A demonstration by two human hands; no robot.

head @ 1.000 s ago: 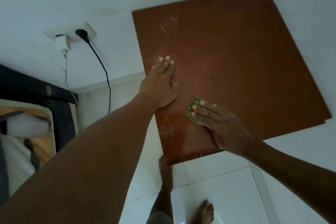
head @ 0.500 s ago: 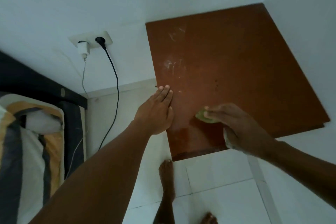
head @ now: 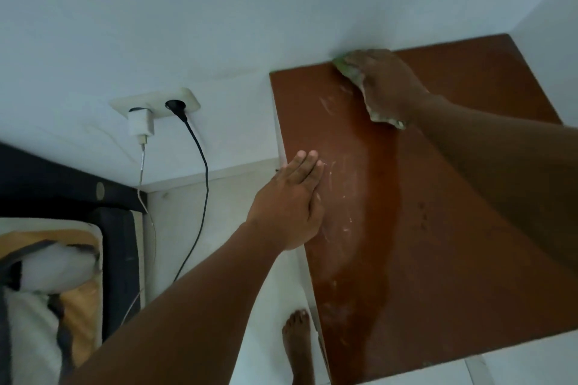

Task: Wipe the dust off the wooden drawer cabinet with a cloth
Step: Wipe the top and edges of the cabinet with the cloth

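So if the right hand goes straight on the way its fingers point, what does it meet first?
The white wall: the right hand and its green cloth are at the cabinet top's back edge, seemingly almost touching it.

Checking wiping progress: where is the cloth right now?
In the head view, the cloth lies under the right hand at the far edge of the cabinet top, against the wall.

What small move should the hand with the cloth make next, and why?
Probably draw the right hand and its cloth back down the left strip of the cabinet top: pale dust streaks show there beside the left hand.
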